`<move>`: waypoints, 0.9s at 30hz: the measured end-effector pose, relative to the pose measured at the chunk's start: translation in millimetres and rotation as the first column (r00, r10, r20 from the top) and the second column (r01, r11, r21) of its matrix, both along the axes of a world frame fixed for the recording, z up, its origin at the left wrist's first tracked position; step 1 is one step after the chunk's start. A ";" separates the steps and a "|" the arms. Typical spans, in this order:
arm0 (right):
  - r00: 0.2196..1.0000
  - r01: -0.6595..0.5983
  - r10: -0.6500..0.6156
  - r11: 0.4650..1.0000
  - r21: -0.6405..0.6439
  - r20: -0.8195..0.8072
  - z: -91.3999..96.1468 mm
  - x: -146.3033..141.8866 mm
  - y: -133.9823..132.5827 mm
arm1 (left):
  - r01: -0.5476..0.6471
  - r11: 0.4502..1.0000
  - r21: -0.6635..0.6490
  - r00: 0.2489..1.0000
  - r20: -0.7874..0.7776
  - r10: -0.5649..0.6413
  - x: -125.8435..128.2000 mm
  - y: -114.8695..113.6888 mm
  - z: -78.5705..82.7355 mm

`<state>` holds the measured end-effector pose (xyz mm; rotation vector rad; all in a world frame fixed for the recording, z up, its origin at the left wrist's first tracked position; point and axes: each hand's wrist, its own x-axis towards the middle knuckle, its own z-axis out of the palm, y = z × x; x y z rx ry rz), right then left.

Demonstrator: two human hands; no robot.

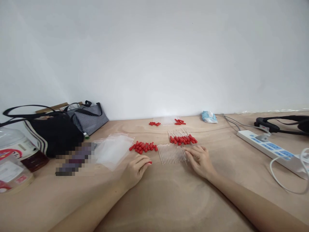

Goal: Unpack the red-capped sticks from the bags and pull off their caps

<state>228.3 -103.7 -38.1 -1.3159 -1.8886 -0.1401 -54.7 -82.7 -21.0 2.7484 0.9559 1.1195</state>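
Note:
My left hand (136, 168) rests on the wooden table (169, 199) with its fingers curled round a small red cap (150, 162). A pile of loose red caps (143, 147) lies just beyond it. My right hand (199, 159) lies flat with fingers stretched out, its fingertips touching the right end of a row of clear thin tubes (172, 153). Behind that row is a group of tubes fitted with red caps (182, 138). Farther back lie more red caps (154, 123) and a small capped set (179, 121).
Clear plastic bags (113, 149) lie left of the caps. A black bag (55, 132) and a striped bag (88, 117) stand at the left wall, with plastic jars (12, 161) at the far left. A white power strip (272, 149), cables, a black headset (282, 124) and a tissue pack (209, 117) sit at the right.

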 end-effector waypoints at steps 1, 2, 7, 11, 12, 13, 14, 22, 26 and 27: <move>0.998 0.050 -0.051 0.999 -0.020 -0.030 -0.4 3.2 2.2 | -0.020 1.000 -0.005 1.000 0.017 0.020 -1.2 0.4 -0.2; 0.993 0.103 -0.105 0.994 -0.040 -0.053 -0.7 5.6 4.3 | -0.062 0.998 -0.011 0.997 0.039 0.063 -1.7 1.5 -0.2; 0.946 0.314 -0.322 0.938 -0.146 -0.034 -1.8 8.8 11.6 | -0.336 0.939 -0.073 0.930 0.135 0.343 -0.6 22.4 9.4; 0.936 0.351 -0.345 0.926 -0.140 0.061 -1.9 5.2 15.0 | -0.466 0.864 -0.191 0.871 0.073 0.486 3.3 50.6 21.6; 0.938 0.345 -0.337 0.928 -0.138 0.079 -2.3 3.9 15.5 | -0.486 0.849 -0.207 0.864 0.037 0.503 4.6 56.5 22.8; 0.941 0.335 -0.325 0.932 -0.139 0.093 -2.7 2.8 15.9 | -0.497 0.841 -0.213 0.861 -0.002 0.508 5.6 61.3 23.1; 0.944 0.325 -0.312 0.935 -0.142 0.104 -3.3 1.8 16.0 | -0.499 0.840 -0.212 0.863 -0.039 0.503 6.4 64.9 22.6; 0.949 0.295 -0.265 0.938 -0.181 0.172 -4.5 -2.1 10.8 | -0.535 0.835 -0.127 0.844 -0.139 0.519 14.2 70.2 33.5; 0.955 0.278 -0.249 0.943 -0.185 0.161 -2.5 -4.4 8.1 | -0.573 0.807 -0.143 0.811 -0.242 0.532 43.6 79.7 47.5; 0.956 0.275 -0.247 0.943 -0.189 0.155 -2.1 -4.6 7.8 | -0.570 0.806 -0.161 0.812 -0.264 0.521 54.2 82.9 48.4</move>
